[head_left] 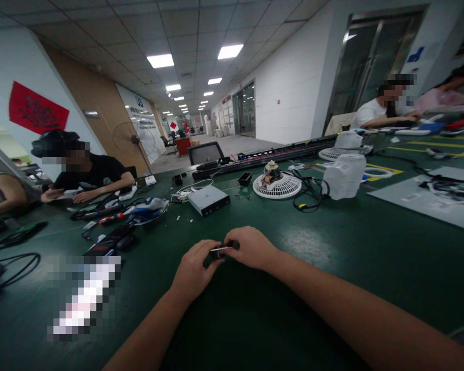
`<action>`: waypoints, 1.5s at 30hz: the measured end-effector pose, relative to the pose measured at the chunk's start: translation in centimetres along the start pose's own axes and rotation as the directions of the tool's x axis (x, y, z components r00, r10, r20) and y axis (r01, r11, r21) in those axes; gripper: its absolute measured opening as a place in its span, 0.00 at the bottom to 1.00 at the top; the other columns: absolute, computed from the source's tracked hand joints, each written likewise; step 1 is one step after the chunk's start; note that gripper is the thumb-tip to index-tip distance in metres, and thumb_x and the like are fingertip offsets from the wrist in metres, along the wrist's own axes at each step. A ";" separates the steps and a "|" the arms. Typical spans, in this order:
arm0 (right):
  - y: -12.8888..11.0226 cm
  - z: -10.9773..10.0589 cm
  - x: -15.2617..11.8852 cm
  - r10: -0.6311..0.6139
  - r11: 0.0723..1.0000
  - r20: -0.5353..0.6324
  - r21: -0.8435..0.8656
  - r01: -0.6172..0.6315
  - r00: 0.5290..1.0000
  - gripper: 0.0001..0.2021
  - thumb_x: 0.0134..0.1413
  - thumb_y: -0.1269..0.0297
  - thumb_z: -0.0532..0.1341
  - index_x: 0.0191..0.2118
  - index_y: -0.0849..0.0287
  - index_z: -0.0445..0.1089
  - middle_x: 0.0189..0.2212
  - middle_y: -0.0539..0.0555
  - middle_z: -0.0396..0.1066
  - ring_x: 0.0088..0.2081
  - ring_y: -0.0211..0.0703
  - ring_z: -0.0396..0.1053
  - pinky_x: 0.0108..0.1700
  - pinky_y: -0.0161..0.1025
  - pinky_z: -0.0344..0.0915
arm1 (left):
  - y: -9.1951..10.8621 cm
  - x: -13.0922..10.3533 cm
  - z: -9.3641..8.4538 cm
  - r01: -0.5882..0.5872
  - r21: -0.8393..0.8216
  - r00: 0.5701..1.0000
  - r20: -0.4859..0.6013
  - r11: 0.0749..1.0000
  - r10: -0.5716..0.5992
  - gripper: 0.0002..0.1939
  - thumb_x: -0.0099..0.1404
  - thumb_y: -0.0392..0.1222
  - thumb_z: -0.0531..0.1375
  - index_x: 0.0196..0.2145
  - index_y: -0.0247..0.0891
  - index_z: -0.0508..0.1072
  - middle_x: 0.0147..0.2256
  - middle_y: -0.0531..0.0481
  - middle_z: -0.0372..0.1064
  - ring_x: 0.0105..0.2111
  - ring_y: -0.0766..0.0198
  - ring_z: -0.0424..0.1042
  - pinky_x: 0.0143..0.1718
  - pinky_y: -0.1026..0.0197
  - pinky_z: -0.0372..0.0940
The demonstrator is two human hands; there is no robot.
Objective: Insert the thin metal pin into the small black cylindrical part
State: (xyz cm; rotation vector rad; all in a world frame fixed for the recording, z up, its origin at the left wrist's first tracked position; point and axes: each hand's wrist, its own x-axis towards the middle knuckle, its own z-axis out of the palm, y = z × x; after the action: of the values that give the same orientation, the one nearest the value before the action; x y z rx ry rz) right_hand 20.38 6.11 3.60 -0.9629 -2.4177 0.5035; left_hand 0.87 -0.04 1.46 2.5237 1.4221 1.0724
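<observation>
Over the green tabletop (pixel 232 309), both of my hands meet in front of me around a small, dark, flat object with a bright edge (pixel 221 249). My left hand (pixel 195 265) pinches its left end between thumb and fingers. My right hand (pixel 251 247) is closed on the right end, its fingers curled inward. Too little of the object shows between the fingers to tell its kind. Beyond my hands lies a silver optical disc drive (pixel 209 200) with a black front.
A white fan grille with a motor (pixel 277 185), a white plastic housing (pixel 344 176) and a black cable (pixel 311 198) lie ahead right. Tools and a blue cloth (pixel 149 210) lie left. A grey panel (pixel 429 198) is far right. Other people (pixel 96 172) sit across the table.
</observation>
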 end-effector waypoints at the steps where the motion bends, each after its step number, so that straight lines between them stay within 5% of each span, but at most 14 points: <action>1: 0.1 0.1 0.1 0.059 0.995 0.036 0.083 -0.062 0.998 0.10 0.55 0.56 0.62 0.34 0.57 0.76 0.31 0.52 0.76 0.32 0.40 0.71 0.33 0.35 0.60 | 0.0 0.0 0.0 -0.002 -0.006 1.000 0.009 1.000 0.002 0.15 0.62 0.35 0.62 0.47 0.40 0.71 0.45 0.45 0.72 0.46 0.57 0.72 0.49 0.52 0.69; 4: 0.9 0.6 0.4 0.174 0.938 0.140 0.279 -0.207 0.975 0.14 0.52 0.53 0.64 0.33 0.59 0.76 0.28 0.51 0.75 0.29 0.38 0.70 0.29 0.33 0.59 | 0.0 0.0 0.1 -0.001 -0.021 1.000 0.016 1.000 0.002 0.14 0.62 0.35 0.62 0.47 0.40 0.71 0.46 0.45 0.72 0.46 0.57 0.72 0.49 0.51 0.69; 9: 1.4 1.2 0.6 0.067 0.928 0.106 0.360 -0.101 0.992 0.12 0.54 0.58 0.62 0.39 0.60 0.74 0.33 0.52 0.75 0.33 0.39 0.71 0.33 0.34 0.62 | 0.1 0.3 0.4 0.096 -0.013 0.995 -0.022 0.995 -0.096 0.15 0.60 0.33 0.63 0.45 0.41 0.72 0.44 0.48 0.73 0.44 0.58 0.72 0.47 0.54 0.69; 14: 1.1 -0.1 0.2 0.080 0.994 -0.009 0.081 -0.079 0.997 0.14 0.59 0.62 0.57 0.49 0.58 0.70 0.36 0.54 0.76 0.35 0.42 0.72 0.36 0.37 0.63 | -0.2 0.4 0.6 0.239 0.039 0.969 -0.074 0.970 -0.235 0.12 0.58 0.34 0.64 0.41 0.41 0.74 0.40 0.50 0.73 0.40 0.59 0.73 0.42 0.56 0.69; 19: 1.3 -1.5 -0.1 -0.060 0.987 0.060 -0.146 0.068 0.996 0.12 0.58 0.69 0.56 0.43 0.56 0.74 0.40 0.54 0.76 0.40 0.45 0.72 0.43 0.40 0.64 | -0.9 0.2 0.6 0.328 0.044 0.937 -0.143 0.944 -0.319 0.12 0.56 0.33 0.65 0.39 0.40 0.73 0.37 0.51 0.72 0.37 0.60 0.72 0.39 0.57 0.68; 33: 0.9 -1.3 -0.4 -0.199 0.963 0.101 -0.164 0.214 0.975 0.12 0.57 0.69 0.56 0.43 0.55 0.75 0.38 0.53 0.76 0.41 0.46 0.71 0.44 0.41 0.63 | -0.4 0.4 0.5 0.241 0.036 0.968 -0.086 0.970 -0.238 0.11 0.56 0.32 0.63 0.38 0.41 0.73 0.38 0.50 0.71 0.39 0.59 0.72 0.40 0.56 0.69; 38: 0.7 -1.2 -0.3 -0.146 0.969 0.052 -0.194 0.154 0.988 0.12 0.59 0.68 0.55 0.43 0.55 0.74 0.39 0.54 0.76 0.41 0.46 0.72 0.43 0.41 0.63 | -0.3 0.4 0.6 0.212 0.037 0.976 -0.068 0.977 -0.209 0.11 0.57 0.31 0.62 0.39 0.41 0.72 0.39 0.50 0.71 0.39 0.59 0.72 0.40 0.56 0.68; 45: 0.7 -1.3 -0.3 -0.093 0.966 0.131 -0.230 0.121 0.987 0.11 0.57 0.67 0.56 0.42 0.54 0.74 0.37 0.54 0.77 0.40 0.47 0.72 0.41 0.40 0.62 | -0.2 0.3 0.6 0.224 0.041 0.973 -0.072 0.974 -0.221 0.11 0.57 0.30 0.61 0.38 0.41 0.72 0.38 0.50 0.71 0.39 0.59 0.71 0.41 0.56 0.68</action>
State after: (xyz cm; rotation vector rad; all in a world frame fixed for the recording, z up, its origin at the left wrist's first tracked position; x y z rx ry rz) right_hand 21.71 6.59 4.25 -0.9138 -2.6669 0.2415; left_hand 1.20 0.53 1.10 2.3079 1.7201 1.1031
